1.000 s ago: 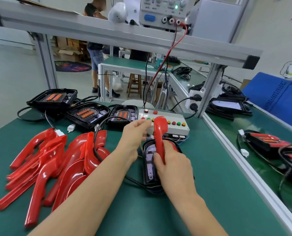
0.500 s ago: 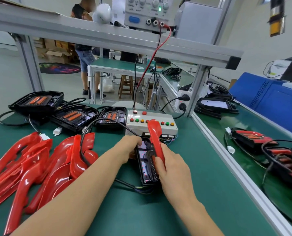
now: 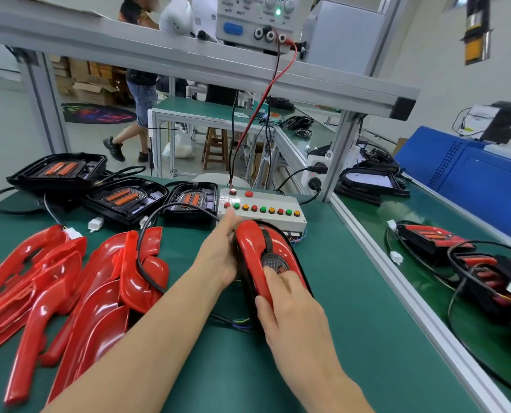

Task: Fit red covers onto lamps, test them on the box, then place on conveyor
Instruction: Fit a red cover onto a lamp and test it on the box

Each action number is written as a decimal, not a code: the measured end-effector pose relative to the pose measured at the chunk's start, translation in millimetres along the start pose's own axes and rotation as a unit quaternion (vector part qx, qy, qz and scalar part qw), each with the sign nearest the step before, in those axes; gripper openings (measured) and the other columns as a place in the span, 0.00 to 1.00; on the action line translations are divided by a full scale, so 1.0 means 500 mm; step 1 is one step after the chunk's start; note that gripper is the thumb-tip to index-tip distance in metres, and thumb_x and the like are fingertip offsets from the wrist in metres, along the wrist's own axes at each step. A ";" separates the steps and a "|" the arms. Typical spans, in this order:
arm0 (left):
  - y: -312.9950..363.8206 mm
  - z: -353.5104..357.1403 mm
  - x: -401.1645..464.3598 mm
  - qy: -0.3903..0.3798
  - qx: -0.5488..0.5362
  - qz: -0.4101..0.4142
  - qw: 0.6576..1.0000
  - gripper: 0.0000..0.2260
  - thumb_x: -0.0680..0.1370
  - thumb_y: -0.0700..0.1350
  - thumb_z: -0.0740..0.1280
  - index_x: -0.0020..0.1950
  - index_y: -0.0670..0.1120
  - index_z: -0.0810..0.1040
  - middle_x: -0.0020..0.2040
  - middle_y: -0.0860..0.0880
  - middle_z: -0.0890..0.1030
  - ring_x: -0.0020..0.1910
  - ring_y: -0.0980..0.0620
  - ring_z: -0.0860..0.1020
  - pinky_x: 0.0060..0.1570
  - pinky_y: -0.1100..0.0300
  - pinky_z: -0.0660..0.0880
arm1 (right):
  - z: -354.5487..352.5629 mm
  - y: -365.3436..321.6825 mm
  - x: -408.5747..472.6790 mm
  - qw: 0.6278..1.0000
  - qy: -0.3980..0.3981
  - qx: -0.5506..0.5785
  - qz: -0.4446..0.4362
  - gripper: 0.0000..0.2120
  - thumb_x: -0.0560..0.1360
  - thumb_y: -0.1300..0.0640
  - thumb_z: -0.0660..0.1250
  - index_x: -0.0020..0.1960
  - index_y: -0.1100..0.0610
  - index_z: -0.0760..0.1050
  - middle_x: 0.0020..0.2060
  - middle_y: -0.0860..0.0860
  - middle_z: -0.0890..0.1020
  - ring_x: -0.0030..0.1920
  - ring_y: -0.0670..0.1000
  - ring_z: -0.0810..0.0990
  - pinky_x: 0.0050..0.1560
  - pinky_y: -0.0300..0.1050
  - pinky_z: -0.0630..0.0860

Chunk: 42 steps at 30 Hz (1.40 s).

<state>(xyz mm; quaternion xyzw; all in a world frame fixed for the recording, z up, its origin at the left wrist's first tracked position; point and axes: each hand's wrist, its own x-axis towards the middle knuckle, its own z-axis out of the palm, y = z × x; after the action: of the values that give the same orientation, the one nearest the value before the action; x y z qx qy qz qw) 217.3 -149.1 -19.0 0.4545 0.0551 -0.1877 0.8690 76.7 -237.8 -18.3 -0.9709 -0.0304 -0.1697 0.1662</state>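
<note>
A black lamp (image 3: 303,281) lies on the green bench in front of the test box (image 3: 278,223), which has a row of coloured buttons. A red cover (image 3: 252,248) now lies flat on top of the lamp. My left hand (image 3: 218,257) holds the lamp's left side, fingers reaching toward the box. My right hand (image 3: 290,305) grips the cover's near end, index finger on its round patterned window and thumb on its left edge. The lamp's cable (image 3: 174,210) loops away to the left.
A pile of loose red covers (image 3: 69,293) fills the left of the bench. Three uncovered black lamps (image 3: 123,198) sit behind it. The conveyor (image 3: 421,293) runs along the right and carries covered lamps (image 3: 433,236). A power supply (image 3: 254,22) stands on the overhead shelf. A person walks in the background.
The red cover, held upright over the lamp before, has been laid down flat onto it. My left hand moved from the box to the lamp's left side.
</note>
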 end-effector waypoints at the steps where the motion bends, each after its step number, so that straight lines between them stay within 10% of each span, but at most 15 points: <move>1: 0.001 -0.001 -0.002 -0.007 0.003 -0.004 1.000 0.14 0.77 0.55 0.66 0.50 0.44 0.80 0.40 0.46 0.83 0.43 0.47 0.82 0.40 0.54 0.78 | 0.001 -0.001 -0.002 1.000 -0.007 -0.001 0.004 0.23 0.83 0.48 0.50 0.77 0.49 0.53 0.64 0.46 0.67 0.59 0.48 0.71 0.56 0.39 0.66; 18: -0.026 -0.018 -0.012 0.016 -0.044 0.016 0.999 0.15 0.76 0.50 0.67 0.35 0.44 0.85 0.38 0.43 0.85 0.33 0.46 0.83 0.31 0.54 0.79 | 0.007 -0.031 -0.002 0.996 -0.050 -0.062 0.028 0.25 0.84 0.49 0.50 0.78 0.51 0.50 0.64 0.51 0.68 0.62 0.52 0.71 0.59 0.44 0.69; 29: -0.024 -0.020 -0.024 0.014 0.038 0.066 0.997 0.12 0.74 0.42 0.70 0.57 0.49 0.79 0.47 0.42 0.84 0.41 0.45 0.84 0.35 0.54 0.80 | 0.029 -0.024 0.005 0.996 -0.043 -0.073 0.013 0.25 0.83 0.46 0.50 0.78 0.50 0.50 0.65 0.48 0.65 0.64 0.50 0.67 0.57 0.43 0.69; 33: 0.006 -0.020 -0.013 0.074 -0.015 0.105 0.992 0.14 0.75 0.43 0.69 0.61 0.50 0.76 0.48 0.43 0.84 0.39 0.48 0.83 0.33 0.55 0.80 | 0.025 -0.003 -0.011 0.996 0.068 0.064 0.008 0.19 0.80 0.42 0.56 0.67 0.48 0.71 0.54 0.43 0.72 0.53 0.46 0.72 0.51 0.40 0.72; 37: 0.043 -0.025 -0.004 0.106 -0.080 0.141 0.981 0.18 0.76 0.44 0.69 0.65 0.50 0.73 0.53 0.43 0.82 0.48 0.45 0.81 0.47 0.46 0.80 | 0.014 0.023 -0.013 0.919 0.078 0.329 0.203 0.16 0.72 0.38 0.65 0.35 0.50 0.72 0.29 0.41 0.74 0.31 0.43 0.71 0.34 0.33 0.68; 42: 0.037 -0.014 -0.012 0.081 -0.086 0.148 0.982 0.19 0.75 0.45 0.69 0.66 0.49 0.73 0.50 0.45 0.83 0.45 0.47 0.82 0.46 0.47 0.80 | 0.012 0.019 0.014 0.709 -0.102 0.632 0.297 0.30 0.62 0.37 0.71 0.58 0.54 0.77 0.50 0.49 0.84 0.51 0.48 0.84 0.52 0.43 0.80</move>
<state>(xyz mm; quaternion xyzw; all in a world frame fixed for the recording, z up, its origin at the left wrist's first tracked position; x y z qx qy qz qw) 219.0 -132.3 -7.4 0.3945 0.0737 -0.0142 0.9158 86.2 -244.8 -24.4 -0.6093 0.1424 0.0475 0.7786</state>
